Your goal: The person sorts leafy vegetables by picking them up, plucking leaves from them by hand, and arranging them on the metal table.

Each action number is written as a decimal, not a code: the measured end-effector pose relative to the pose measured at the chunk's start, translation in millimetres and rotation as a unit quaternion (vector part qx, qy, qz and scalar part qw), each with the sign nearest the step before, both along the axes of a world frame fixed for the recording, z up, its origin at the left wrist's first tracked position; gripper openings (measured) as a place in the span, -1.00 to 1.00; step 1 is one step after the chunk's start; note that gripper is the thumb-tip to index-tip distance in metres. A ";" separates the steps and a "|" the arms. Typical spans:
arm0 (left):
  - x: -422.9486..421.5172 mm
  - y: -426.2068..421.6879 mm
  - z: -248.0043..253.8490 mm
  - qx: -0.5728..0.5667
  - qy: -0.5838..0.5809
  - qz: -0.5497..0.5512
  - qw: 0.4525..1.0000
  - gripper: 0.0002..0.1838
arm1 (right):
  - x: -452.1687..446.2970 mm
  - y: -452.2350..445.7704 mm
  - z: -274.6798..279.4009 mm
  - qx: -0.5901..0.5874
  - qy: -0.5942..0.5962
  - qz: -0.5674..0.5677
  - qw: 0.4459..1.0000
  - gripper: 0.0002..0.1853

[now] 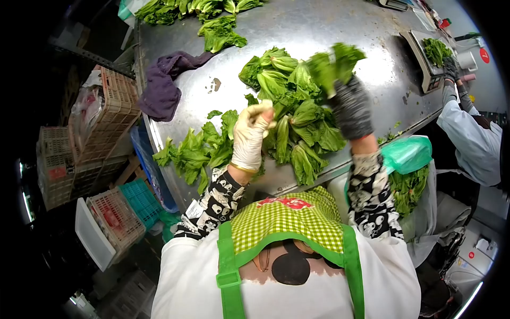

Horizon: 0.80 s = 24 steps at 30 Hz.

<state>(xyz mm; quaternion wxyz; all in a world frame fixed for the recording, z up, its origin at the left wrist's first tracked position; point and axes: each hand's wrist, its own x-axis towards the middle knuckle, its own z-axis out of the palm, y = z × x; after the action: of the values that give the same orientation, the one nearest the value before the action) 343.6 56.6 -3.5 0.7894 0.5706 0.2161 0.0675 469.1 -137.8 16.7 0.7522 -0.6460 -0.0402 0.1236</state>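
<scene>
My right hand [351, 109], in a dark grey knit glove, grips a head of leafy green lettuce [336, 66] by its base. It is raised over the right side of the pile, and its leaves are smeared by motion. My left hand [251, 135] wears a pale rubber glove. Its fingers are curled in; whatever they may hold is hidden. Just beyond and right of it lies a pile of lettuce heads [305, 119] on the metal table [212, 101]. Loose lettuce leaves [196, 151] lie to the left of my left hand.
More lettuce [220, 33] lies at the far left, near a purple cloth [162, 85]. Lettuce sits on a scale [419, 61] at right, where a co-worker's gloved hands [450, 69] reach. A bag of leaves [409, 186] hangs below the right edge. Crates [109, 106] stand left.
</scene>
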 end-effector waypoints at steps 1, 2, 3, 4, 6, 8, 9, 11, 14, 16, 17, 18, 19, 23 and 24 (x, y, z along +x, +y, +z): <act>-3.7 1.8 -9.3 0.085 0.017 -0.020 0.996 -0.52 | 21.3 -17.2 4.7 -0.051 -0.010 -0.020 0.998 -0.65; -6.1 -0.9 -21.0 0.125 -0.039 -0.022 0.991 -0.58 | 45.8 -35.1 -4.8 -0.003 -0.009 -0.053 0.999 -0.67; -9.6 -2.2 -24.7 0.210 -0.010 -0.048 0.976 -0.53 | 72.8 -55.3 -22.7 0.045 -0.009 -0.086 0.995 -0.68; -10.0 -3.9 -20.0 0.344 0.014 -0.079 0.936 -0.50 | 104.5 -81.7 -44.9 0.027 0.007 -0.107 0.994 -0.71; -8.6 -8.1 -31.4 0.465 0.024 -0.099 0.879 -0.46 | 148.9 -129.5 -85.7 -0.018 0.035 -0.142 0.989 -0.75; -7.9 -10.1 -44.1 0.492 0.029 -0.098 0.864 -0.47 | 165.2 -162.7 -105.7 -0.179 0.012 -0.145 0.973 -0.77; -7.8 -11.1 -46.0 0.506 0.031 -0.099 0.856 -0.48 | 168.3 -186.6 -119.2 -0.304 -0.006 -0.100 0.947 -0.75; -7.8 -9.8 -48.5 0.492 0.020 -0.087 0.866 -0.57 | 169.0 -192.5 -111.3 -0.492 0.088 -0.139 0.855 -0.58; -12.9 -3.1 -53.2 0.435 0.002 -0.079 0.897 -0.66 | 158.3 -193.5 -97.5 -0.712 0.035 -0.136 0.688 -0.33; -19.2 2.3 -42.7 0.375 0.006 -0.080 0.924 -0.67 | 132.0 -167.3 -57.4 -0.740 -0.037 -0.096 0.665 -0.33; -22.4 4.1 -35.9 0.343 0.007 -0.081 0.936 -0.68 | 116.1 -149.3 -39.1 -0.751 -0.073 -0.076 0.651 -0.33; -24.7 5.8 -22.1 0.290 0.019 -0.099 0.952 -0.70 | 101.9 -133.9 -30.3 -0.677 -0.167 -0.055 0.714 -0.45; -27.0 9.1 -15.8 0.287 0.019 -0.121 0.950 -0.70 | 92.0 -122.7 -33.4 -0.533 -0.144 -0.002 0.834 -0.51; -37.4 15.2 8.1 0.299 -0.044 -0.170 0.938 -0.67 | -17.5 -23.5 22.2 -0.154 -0.141 0.252 0.945 -0.60; -39.4 16.4 13.9 0.322 -0.058 -0.184 0.927 -0.67 | -33.8 -6.9 20.3 -0.222 -0.254 0.288 0.896 -0.58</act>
<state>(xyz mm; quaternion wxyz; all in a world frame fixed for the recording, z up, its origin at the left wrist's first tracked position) 304.2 73.1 10.5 0.5727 0.8191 0.0277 0.0203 435.4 -144.8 37.0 0.4846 -0.7661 -0.3854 0.1724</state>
